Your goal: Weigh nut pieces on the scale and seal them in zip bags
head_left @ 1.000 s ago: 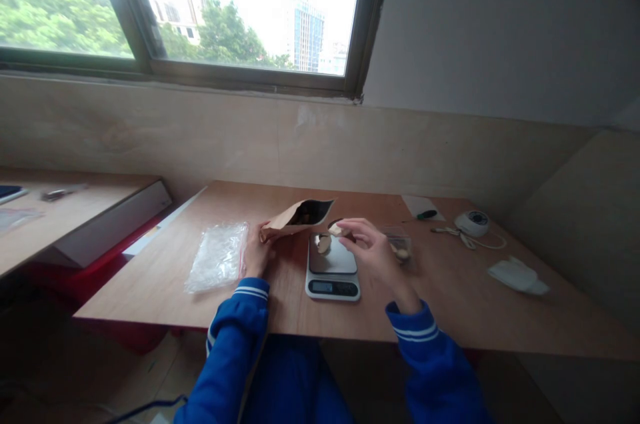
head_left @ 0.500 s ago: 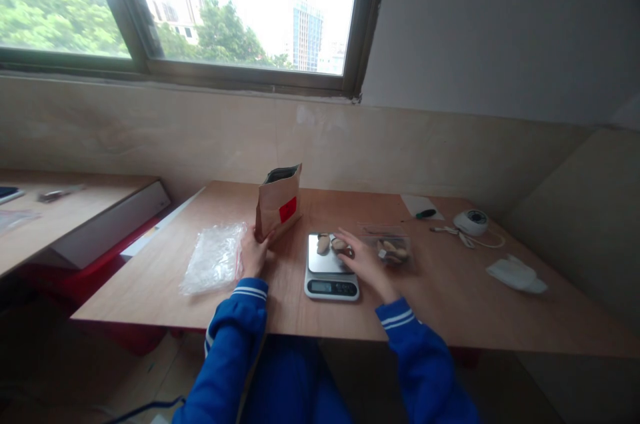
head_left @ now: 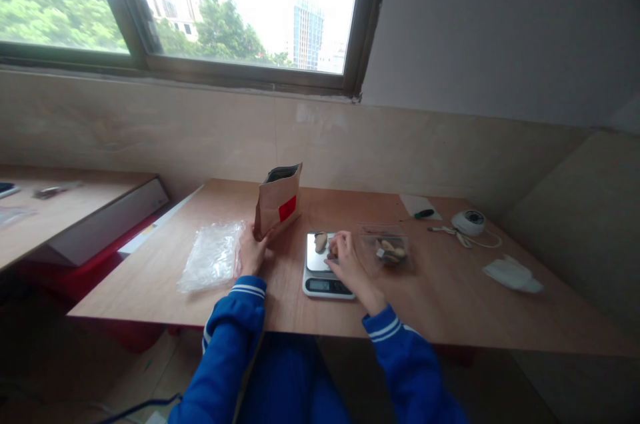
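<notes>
A brown paper bag (head_left: 278, 203) with a red label stands upright and open on the wooden table (head_left: 450, 304). My left hand (head_left: 251, 251) rests against the bag's lower left corner, fingers curled on it. A small kitchen scale (head_left: 319, 269) lies in front of me with a pale brown piece (head_left: 321, 241) on its platform. My right hand (head_left: 344, 260) lies over the platform, fingertips pinched on a second small piece beside the first. A clear plastic tub (head_left: 386, 247) holding several similar pieces sits just right of the scale.
A clear zip bag (head_left: 211, 255) lies flat left of my left hand. At the far right are a pen on a paper slip (head_left: 423, 209), a round white device with a cable (head_left: 469, 221) and a white cloth (head_left: 511, 275). A second desk (head_left: 60, 214) stands at the left.
The paper bag went from lying tilted in my left hand to standing upright. My right hand came down from the bag's mouth with a piece onto the scale platform.
</notes>
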Available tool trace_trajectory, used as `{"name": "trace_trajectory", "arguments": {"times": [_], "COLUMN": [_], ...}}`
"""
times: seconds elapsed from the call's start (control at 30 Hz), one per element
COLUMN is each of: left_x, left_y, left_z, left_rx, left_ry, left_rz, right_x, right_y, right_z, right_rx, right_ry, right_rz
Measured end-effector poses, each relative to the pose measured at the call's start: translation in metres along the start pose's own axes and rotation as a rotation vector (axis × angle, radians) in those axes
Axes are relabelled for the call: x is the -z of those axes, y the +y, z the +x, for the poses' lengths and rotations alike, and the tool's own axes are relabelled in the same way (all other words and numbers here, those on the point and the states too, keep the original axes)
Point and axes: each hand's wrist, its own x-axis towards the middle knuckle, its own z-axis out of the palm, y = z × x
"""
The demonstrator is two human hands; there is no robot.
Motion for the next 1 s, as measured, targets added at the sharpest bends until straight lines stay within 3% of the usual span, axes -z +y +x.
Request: {"name": "trace_trajectory", "arguments": {"times": [0.27,0.47,0.7,0.83,0.93,1.0], "left_x": [0.001,0.001,0.001,0.000,-0.002,-0.003], "left_y": [-0.001,-0.001,-0.001,-0.002,-0.005,-0.006], "left_z": [0.000,0.000,0.000,0.001,0.001,0.001], "left_rx": [-0.035,-0.037,-0.025,-0.029,-0.055,-0.071], "left_ry": [-0.009,-0.010,-0.009,-0.021,-0.035,-0.055], "left_rz": [-0.013,-0.015,-0.034,-0.101,-0.101,-0.105], "right_x": [-0.018,-0.007,0.006,0.022,0.036,0.041], "right_y": [0.000,0.012,0.033,0.016,-0.014,-0.037], "right_z": [-0.005,-0.003,-0.007,0.002,0.020,0.036], "right_rx": [0.122,0.087,0.024,0.001,0.060,0.148], "right_ry": [-0.035,0.030,0.013,0.132,0.212,0.188], "right_rz": [-0.175,-0.097,-0.035,0.019,0.095,0.105]}}
